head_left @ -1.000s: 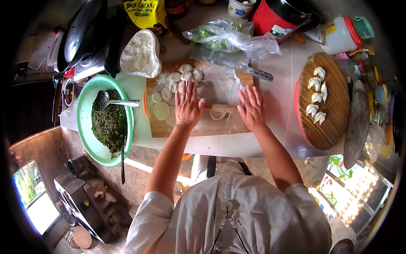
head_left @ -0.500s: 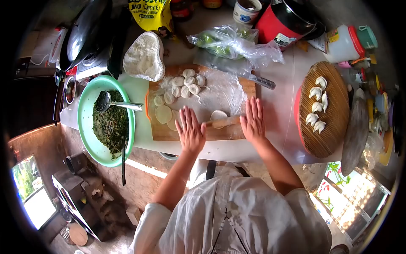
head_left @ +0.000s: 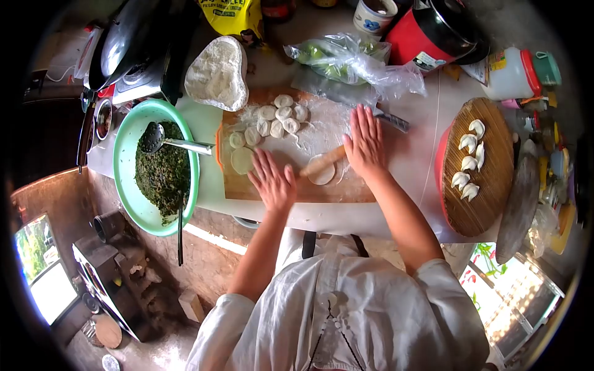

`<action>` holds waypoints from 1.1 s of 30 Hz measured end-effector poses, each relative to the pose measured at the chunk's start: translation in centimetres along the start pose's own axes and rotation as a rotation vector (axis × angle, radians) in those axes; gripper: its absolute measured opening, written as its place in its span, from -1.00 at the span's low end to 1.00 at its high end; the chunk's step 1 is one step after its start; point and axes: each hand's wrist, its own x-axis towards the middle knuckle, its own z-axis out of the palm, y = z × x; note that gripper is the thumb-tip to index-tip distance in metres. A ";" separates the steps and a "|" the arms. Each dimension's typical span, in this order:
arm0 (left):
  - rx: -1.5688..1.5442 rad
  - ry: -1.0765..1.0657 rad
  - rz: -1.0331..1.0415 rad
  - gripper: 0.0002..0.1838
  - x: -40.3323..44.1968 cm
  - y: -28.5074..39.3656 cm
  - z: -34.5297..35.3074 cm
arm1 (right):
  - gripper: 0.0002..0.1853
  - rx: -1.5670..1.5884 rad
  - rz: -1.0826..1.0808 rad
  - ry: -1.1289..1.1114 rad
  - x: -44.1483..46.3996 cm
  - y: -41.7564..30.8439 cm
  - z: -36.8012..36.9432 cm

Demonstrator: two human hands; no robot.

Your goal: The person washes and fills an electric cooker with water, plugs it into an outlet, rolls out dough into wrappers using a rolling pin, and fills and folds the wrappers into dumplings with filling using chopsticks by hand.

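Note:
Both hands lie flat on the ends of a wooden rolling pin [head_left: 322, 162], which slants up to the right over a wooden board [head_left: 346, 190]. My left hand [head_left: 273, 183] has its fingers spread over the pin's lower left end. At the upper right end is my right hand [head_left: 366, 143], its fingers stretched out. A round dough wrapper [head_left: 322, 174] lies partly under the pin. Near my left fingertips rests another flat wrapper [head_left: 242, 161]. Several small floured dough discs [head_left: 276, 127] sit at the board's upper left.
At the left, a green basin [head_left: 121, 167] holds chopped green filling [head_left: 162, 176] and a slotted spoon [head_left: 153, 137]. Behind the board are a flour container [head_left: 216, 73], a plastic bag [head_left: 346, 59] and a knife [head_left: 392, 120]. Several dumplings [head_left: 468, 143] lie on a round lid [head_left: 479, 207] at right.
The rolling pin has tilted, its right end moving up and away with my right hand. My left hand has stayed lower, near the board's front. The view has shifted slightly.

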 end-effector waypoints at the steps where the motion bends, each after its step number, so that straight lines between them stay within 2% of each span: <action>1: -0.001 0.007 -0.002 -0.31 0.4 0.2 -0.3 | -0.36 -0.006 -0.006 -0.010 0.8 0.1 0.1; 3: 0.021 0.065 0.041 -0.33 0.9 0.5 -1.1 | -0.36 0.023 -0.005 -0.037 0.1 0.7 0.6; 7: -0.002 -0.086 0.080 -0.29 -4.8 0.0 0.3 | -0.36 0.016 0.047 -0.156 -5.6 0.7 -0.7; 12: -0.045 0.057 -0.012 -0.30 1.3 -0.5 -0.4 | -0.35 0.041 -0.028 -0.020 -0.5 0.2 0.2; 16: 0.026 -0.041 0.087 -0.29 -3.6 -0.5 -0.1 | -0.37 0.075 -0.027 -0.092 -7.5 1.5 -0.2; 18: 0.003 -0.056 0.096 -0.30 -3.4 -1.0 0.1 | -0.37 0.049 -0.004 -0.102 -7.1 0.4 -0.9; 22: 0.010 0.083 0.001 -0.33 2.5 -1.3 -0.1 | -0.38 0.050 -0.049 -0.010 -0.7 -0.3 -0.5; 25: 0.009 0.046 0.067 -0.30 -0.6 -1.0 0.1 | -0.38 0.040 -0.079 -0.062 -4.1 1.0 -0.2; 28: 0.009 -0.048 0.094 -0.30 -4.0 -1.3 0.2 | -0.37 0.054 0.004 -0.126 -8.5 0.2 -1.2; 31: -0.020 0.062 0.032 -0.31 1.7 -1.7 0.0 | -0.37 0.061 -0.019 -0.047 -3.6 -0.5 -0.8; 33: -0.011 0.088 0.052 -0.32 2.0 -1.3 -0.6 | -0.37 0.068 -0.030 -0.029 -4.0 0.3 -0.3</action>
